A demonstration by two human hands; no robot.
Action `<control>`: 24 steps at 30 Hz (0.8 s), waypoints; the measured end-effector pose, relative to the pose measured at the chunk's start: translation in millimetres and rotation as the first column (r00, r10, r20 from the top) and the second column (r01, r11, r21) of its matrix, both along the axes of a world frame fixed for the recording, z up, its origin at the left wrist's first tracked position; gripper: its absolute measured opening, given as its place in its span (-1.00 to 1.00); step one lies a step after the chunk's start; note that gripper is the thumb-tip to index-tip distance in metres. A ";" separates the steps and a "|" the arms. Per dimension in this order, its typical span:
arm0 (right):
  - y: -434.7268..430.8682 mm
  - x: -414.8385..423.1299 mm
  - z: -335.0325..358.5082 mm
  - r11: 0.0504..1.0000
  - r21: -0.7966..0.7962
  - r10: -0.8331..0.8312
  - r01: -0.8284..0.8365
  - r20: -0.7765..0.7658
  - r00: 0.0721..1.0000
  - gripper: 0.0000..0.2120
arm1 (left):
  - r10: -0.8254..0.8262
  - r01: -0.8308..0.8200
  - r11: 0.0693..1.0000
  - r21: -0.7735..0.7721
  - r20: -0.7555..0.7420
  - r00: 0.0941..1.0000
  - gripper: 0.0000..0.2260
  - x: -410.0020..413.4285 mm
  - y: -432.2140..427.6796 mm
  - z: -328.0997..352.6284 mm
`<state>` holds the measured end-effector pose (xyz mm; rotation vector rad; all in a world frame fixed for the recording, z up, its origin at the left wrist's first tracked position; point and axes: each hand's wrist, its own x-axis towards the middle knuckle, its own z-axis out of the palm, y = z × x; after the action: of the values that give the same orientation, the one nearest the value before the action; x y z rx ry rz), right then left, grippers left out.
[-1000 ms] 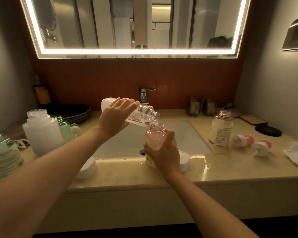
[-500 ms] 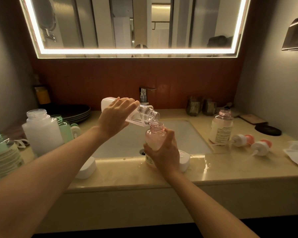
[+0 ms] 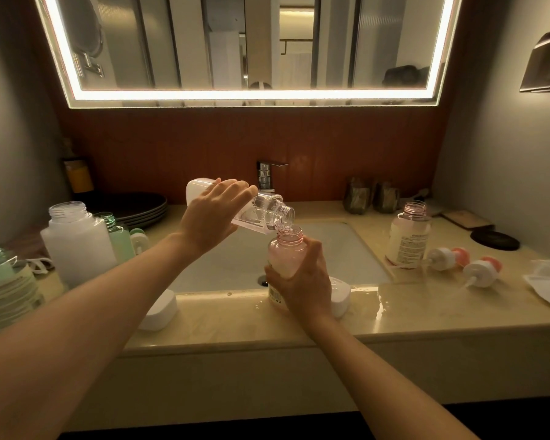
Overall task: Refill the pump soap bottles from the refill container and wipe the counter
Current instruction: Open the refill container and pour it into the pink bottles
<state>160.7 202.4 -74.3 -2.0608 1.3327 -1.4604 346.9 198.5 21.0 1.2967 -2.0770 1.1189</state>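
Bathroom desk [image 3: 394, 312], front of the sink [image 3: 340, 249]: your left hand [image 3: 210, 217], fingers clasped, tips the refill container [image 3: 267, 212] to pour; your right hand [image 3: 305, 281], fingers wrapped, steadies the pink bottle [image 3: 286, 252].

dim, warm mirror [image 3: 251, 42] glow, edges warped

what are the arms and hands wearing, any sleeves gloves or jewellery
Nothing worn shows. The left hand and right hand have no gloves, and both forearms are bare to the frame edge with no sleeve in view. There is no watch or bracelet at either wrist, and no ring on the fingers that show.
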 end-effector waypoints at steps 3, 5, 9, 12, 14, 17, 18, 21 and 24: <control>0.0 0.3 0.5 1.000 0.004 0.000 0.000 -0.005 1.000 -0.29 | -0.003 0.003 1.000 0.005 0.001 1.000 -0.27 -0.1 -0.1 0.4; 0.0 0.5 0.4 1.000 0.000 0.003 -0.003 -0.001 1.000 -0.28 | -0.002 0.002 1.000 0.005 0.001 1.000 -0.27 -0.2 -0.1 0.6; -0.6 0.4 0.1 1.000 0.003 0.000 0.000 0.003 1.000 -0.27 | 0.004 -0.004 1.000 0.013 0.008 1.000 -0.27 0.2 -0.2 0.7; -1.1 0.5 -0.4 1.000 0.003 -0.005 0.005 -0.008 1.000 -0.27 | 0.014 -0.014 1.000 0.020 0.019 1.000 -0.28 0.1 -0.1 1.9; -0.8 0.6 -0.4 1.000 -0.002 0.002 -0.002 0.004 1.000 -0.27 | 0.017 -0.017 0.999 0.029 0.022 1.000 -0.28 0.4 -0.3 2.5; -0.5 0.5 -0.2 1.000 -0.013 0.002 -0.002 0.014 1.000 -0.26 | 0.018 -0.018 0.999 0.038 0.013 1.000 -0.28 0.0 0.1 2.2; -0.7 0.6 -0.3 1.000 -0.013 0.001 0.000 0.011 1.000 -0.26 | 0.019 -0.019 0.999 0.037 0.010 1.000 -0.28 -0.3 0.4 2.0; -1.1 1.1 -0.9 1.000 -0.016 -0.001 0.001 0.009 1.000 -0.26 | 0.020 -0.020 0.999 0.042 0.000 1.000 -0.29 -0.5 1.2 2.1; -2.2 1.1 -1.8 1.000 -0.018 0.002 -0.002 0.012 1.000 -0.26 | 0.021 -0.021 0.999 0.046 -0.013 1.000 -0.30 -0.6 1.4 0.9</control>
<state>161.8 200.2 -76.0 -2.0603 1.3178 -1.4869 346.3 199.8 22.0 1.3466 -2.0948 1.0744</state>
